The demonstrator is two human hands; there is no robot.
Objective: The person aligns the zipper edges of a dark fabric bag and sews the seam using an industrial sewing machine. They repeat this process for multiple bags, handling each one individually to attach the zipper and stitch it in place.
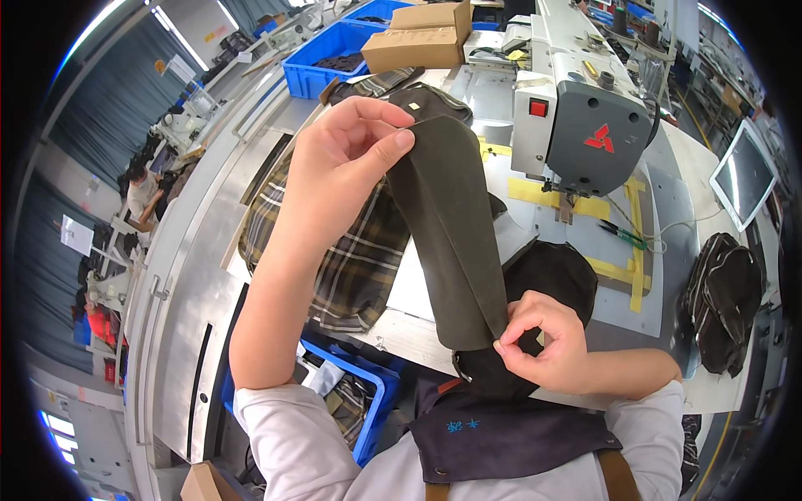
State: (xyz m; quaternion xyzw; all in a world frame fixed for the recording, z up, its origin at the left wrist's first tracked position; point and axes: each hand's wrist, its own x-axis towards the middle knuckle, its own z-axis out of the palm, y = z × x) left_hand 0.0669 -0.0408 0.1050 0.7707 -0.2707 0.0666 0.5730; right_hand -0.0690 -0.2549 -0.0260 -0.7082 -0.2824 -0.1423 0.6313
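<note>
A long dark olive fabric panel (451, 225) is stretched slantwise in front of me above the table. My left hand (351, 163) pinches its upper end between thumb and fingers. Down at the panel's lower right corner, my right hand (543, 342) grips the edge with thumb and forefinger. A crease runs lengthwise along the cloth. Behind the panel lies plaid fabric (359, 271) on the left, and a dark cloth piece (564, 271) sits beyond my right hand. An industrial sewing machine (593, 125) with a grey head stands just beyond, its needle area over yellow-taped plates.
Green-handled thread snips (625, 235) lie on the machine bed. Dark sewn pieces (725, 305) and a tablet (743, 174) are on the right. A blue bin (305, 79) and a cardboard box (418, 46) stand at the back. Below the table edge is a blue crate (380, 401).
</note>
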